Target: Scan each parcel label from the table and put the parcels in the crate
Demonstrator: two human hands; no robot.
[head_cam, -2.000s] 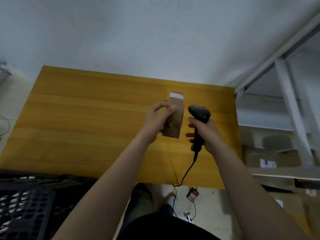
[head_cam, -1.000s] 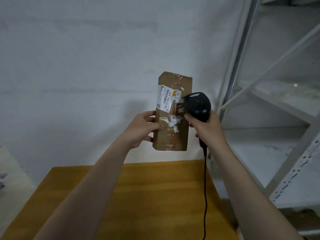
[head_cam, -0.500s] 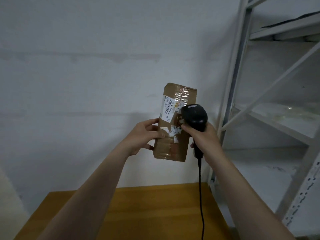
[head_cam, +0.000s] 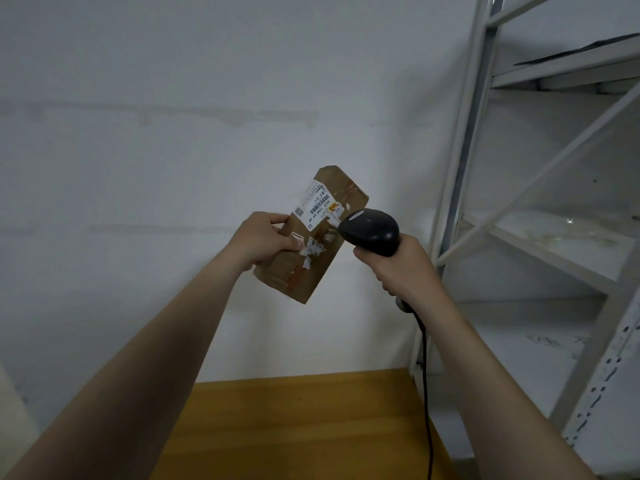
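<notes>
The left hand (head_cam: 266, 239) grips the parcel (head_cam: 294, 275) by its left long edge, thumb across the front and fingers curled behind. It holds the parcel in the air in front of the wall (head_cam: 173, 133), well above the desk (head_cam: 311, 427) and roughly over its far edge, toward the right corner.

2 seconds ago the parcel was only just coming up off the desk near that edge. 1 second ago it stood nearly upright. Since half a second ago its top has swung over to the right, so it now leans toward the scanner (head_cam: 370, 232). The label (head_cam: 318, 206) on its upper half, with the barcode, lies turned more squarely to the scanner's head.

The right hand (head_cam: 401, 268) is wrapped round the scanner's handle. The head sits just beside the label's lower right corner and appears very close to it. The cable (head_cam: 427, 375) hangs down past the desk's right edge.

The tilt reads as an adjustment to line the barcode up with the scanner, so the scan step is in hand and probably not finished. No scan light shows on the label, so whether it has read cannot be told.

The crate, seen 2 seconds ago low at the left, is out of view now, and the parcel has yet to go there. A pale metal shelving rack (head_cam: 485, 133) stands to the right.
</notes>
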